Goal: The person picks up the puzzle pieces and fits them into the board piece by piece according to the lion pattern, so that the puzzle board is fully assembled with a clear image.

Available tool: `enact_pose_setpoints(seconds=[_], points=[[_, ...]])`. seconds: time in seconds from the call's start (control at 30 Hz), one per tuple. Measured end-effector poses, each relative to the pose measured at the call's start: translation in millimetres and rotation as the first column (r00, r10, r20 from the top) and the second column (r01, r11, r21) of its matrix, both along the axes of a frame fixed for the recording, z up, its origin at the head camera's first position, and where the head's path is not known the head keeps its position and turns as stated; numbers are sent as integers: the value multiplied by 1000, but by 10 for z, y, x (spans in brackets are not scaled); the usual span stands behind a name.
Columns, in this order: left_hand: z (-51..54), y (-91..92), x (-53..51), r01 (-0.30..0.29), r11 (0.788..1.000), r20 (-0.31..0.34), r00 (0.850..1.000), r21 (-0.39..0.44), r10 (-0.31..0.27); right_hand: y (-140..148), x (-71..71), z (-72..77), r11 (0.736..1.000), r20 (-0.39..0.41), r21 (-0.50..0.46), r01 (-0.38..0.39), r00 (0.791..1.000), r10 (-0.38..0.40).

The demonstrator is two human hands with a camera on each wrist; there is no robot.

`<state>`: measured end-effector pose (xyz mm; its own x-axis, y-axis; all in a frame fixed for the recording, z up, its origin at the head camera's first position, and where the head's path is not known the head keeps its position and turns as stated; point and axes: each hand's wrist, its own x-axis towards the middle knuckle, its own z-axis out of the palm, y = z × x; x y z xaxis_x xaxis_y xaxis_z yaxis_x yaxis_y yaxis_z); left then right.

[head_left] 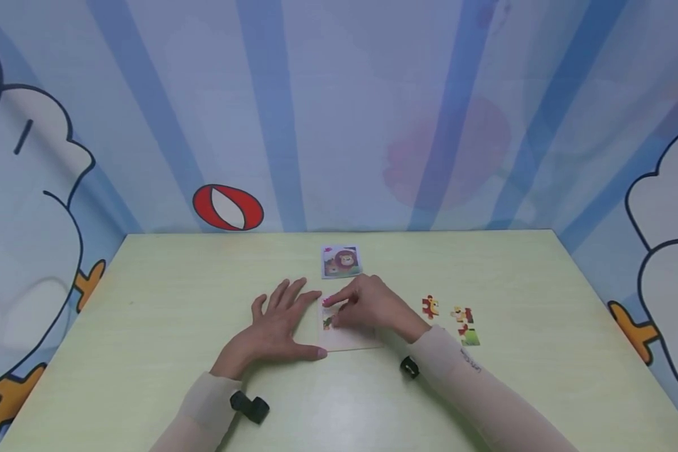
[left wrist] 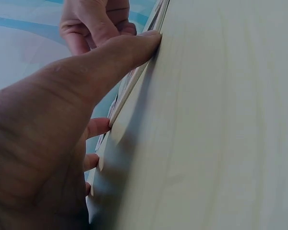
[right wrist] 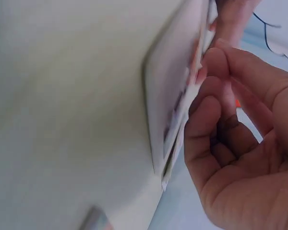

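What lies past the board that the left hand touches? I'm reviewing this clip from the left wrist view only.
Observer: The head view shows a lion card on the table, beyond the board and apart from it.
Reviewer: Anything off to the right?
Observer: Yes, a lone puzzle piece beside the right wrist, with more pieces farther right.
Reviewer: Does any picture show on the board itself?
Observer: Yes, a colored patch shows at its left side, by the fingers of the right hand.
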<state>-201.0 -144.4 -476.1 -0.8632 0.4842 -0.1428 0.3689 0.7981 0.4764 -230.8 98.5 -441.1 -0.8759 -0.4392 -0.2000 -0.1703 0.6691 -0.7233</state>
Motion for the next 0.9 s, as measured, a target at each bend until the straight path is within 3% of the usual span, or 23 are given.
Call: enact_pose_setpoints(seconds=[0.2,0.43,0.9], points=[[-4,1,-4,-10,1000,11,1000,-11,10,245,-57,69,987,53,-159,23,998,-15],[-17,3,-9,-12,1000,10,1000,-7,12,537,-85,162,975,54,-216,47,998,-36],[7,7,10,-13,1000,9,1000,16,13,1074,-101,166,986,-7,-111,125,992,-127]])
